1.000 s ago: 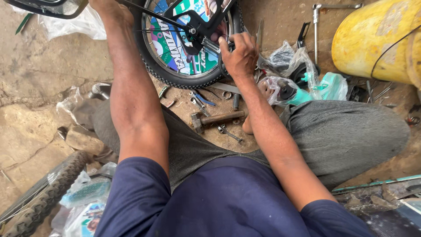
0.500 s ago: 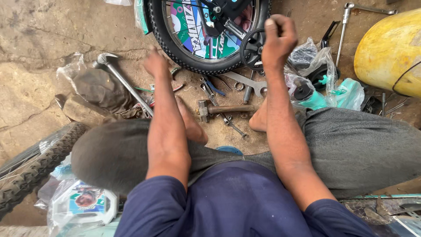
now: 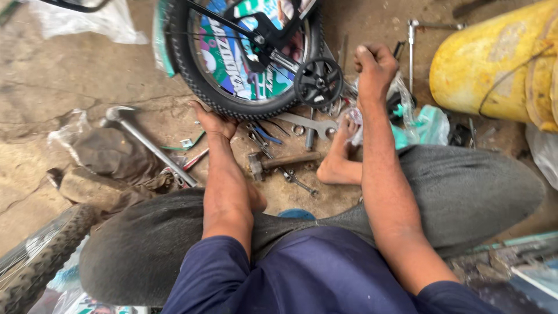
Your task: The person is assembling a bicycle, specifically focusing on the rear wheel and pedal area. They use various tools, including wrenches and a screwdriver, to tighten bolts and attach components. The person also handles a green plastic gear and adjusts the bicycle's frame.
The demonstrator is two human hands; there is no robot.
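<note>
A small bicycle wheel (image 3: 192,75) with a knobby black tyre and a colourful spoke cover stands on the dirt ahead of me. Its black crank and chainring (image 3: 318,81) hang at the wheel's right side. My left hand (image 3: 212,121) rests fingers apart at the tyre's lowest edge, touching the rubber and the ground. My right hand (image 3: 375,64) is a closed fist just right of the chainring, apart from it; nothing shows in the fist. I sit with legs folded, one bare foot (image 3: 340,163) below the wheel.
A hammer (image 3: 282,161), a flat spanner (image 3: 308,123), pliers (image 3: 261,136) and small wrenches lie under the wheel. A long steel wrench (image 3: 148,145) lies to the left. A yellow drum (image 3: 494,70) stands at right, plastic bags (image 3: 424,125) beside it, another tyre (image 3: 40,261) lower left.
My left hand has come down from the top of the wheel to the tyre's bottom edge. My right hand has left the crank and sits as a fist to its right.
</note>
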